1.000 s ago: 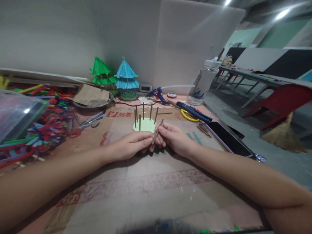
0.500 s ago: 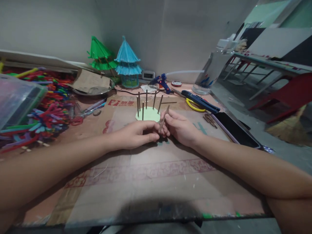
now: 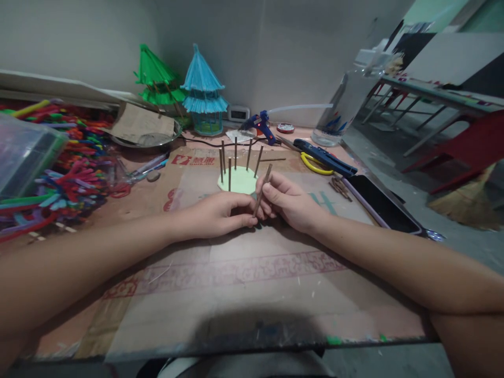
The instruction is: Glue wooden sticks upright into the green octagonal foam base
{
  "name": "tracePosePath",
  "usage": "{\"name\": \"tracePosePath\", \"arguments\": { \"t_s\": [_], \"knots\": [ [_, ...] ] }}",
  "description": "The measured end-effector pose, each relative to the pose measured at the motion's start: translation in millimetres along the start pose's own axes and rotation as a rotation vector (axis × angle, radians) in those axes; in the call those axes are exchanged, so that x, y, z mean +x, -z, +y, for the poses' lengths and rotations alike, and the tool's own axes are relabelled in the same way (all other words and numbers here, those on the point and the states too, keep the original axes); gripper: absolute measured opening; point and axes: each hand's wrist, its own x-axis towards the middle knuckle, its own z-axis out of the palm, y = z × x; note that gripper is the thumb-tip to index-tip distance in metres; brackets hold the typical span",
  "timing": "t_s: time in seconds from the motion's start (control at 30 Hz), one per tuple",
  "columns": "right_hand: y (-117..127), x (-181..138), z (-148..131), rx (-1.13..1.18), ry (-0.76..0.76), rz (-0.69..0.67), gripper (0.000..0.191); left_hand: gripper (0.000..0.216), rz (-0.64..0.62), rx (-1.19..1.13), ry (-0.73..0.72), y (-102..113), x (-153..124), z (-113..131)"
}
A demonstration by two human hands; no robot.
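My right hand [image 3: 293,202] pinches a thin brown stick [image 3: 263,190] between thumb and fingers, tilted with its top leaning right. My left hand [image 3: 220,214] meets it from the other side, its thumb and fingertips closed about the stick's lower end. Just behind the hands lies a pale green disc [image 3: 238,179] with several brown sticks standing upright around its edge. Part of the disc's near right rim is hidden by my fingers. Another loose brown stick [image 3: 273,159] lies flat behind the disc.
A blue glue gun [image 3: 262,126], scissors with yellow handles [image 3: 317,164], short brown sticks [image 3: 340,188] and a phone [image 3: 384,205] lie behind and right. Blue [image 3: 203,86] and green model pavilions [image 3: 157,76] stand at the back. Colourful pipe cleaners [image 3: 79,178] pile up left. A clear bottle [image 3: 340,105] stands back right.
The stick between my hands has shifted slightly and stands a little more upright, its lower end now at my left thumb. The whole view has tilted slightly; the disc and its sticks stay put.
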Motion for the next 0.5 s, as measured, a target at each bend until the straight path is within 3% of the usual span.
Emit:
{"name": "tracePosePath", "arguments": {
  "t_s": [0.5],
  "knots": [
    [1.1,-1.9,-1.1,0.074,-0.025,-0.05,0.036,0.013,0.017,-0.01,0.024,1.3,-0.2,1.5]
  ]
}}
